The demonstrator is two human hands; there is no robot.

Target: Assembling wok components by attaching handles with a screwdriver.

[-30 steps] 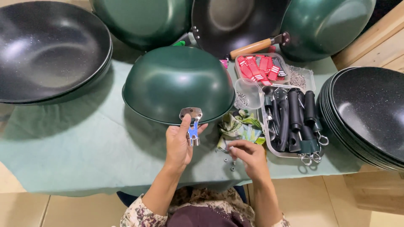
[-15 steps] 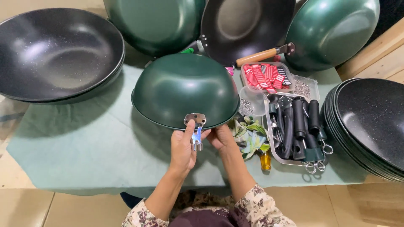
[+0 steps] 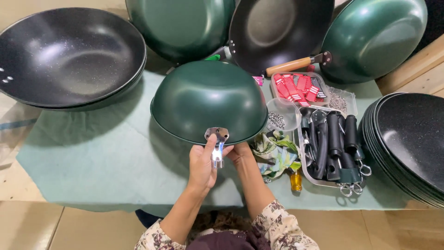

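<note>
At the near edge of a green-clothed table (image 3: 92,157), a dark green wok (image 3: 209,99) lies mouth down, its metal bracket (image 3: 217,134) turned toward the worker — a placing that seems meant to bring the fitting within reach. The left hand (image 3: 202,165) grasps the bracket stub, thumb pressed on the plate; the right hand (image 3: 239,153) cups the rim beside it, steadying the glossy, unmarked shell — black handles (image 3: 330,146) wait in a tray just right.

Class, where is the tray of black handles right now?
In the head view, the tray of black handles sits right of the upturned green wok, between a patterned cloth and the stacked dark pans.
</note>
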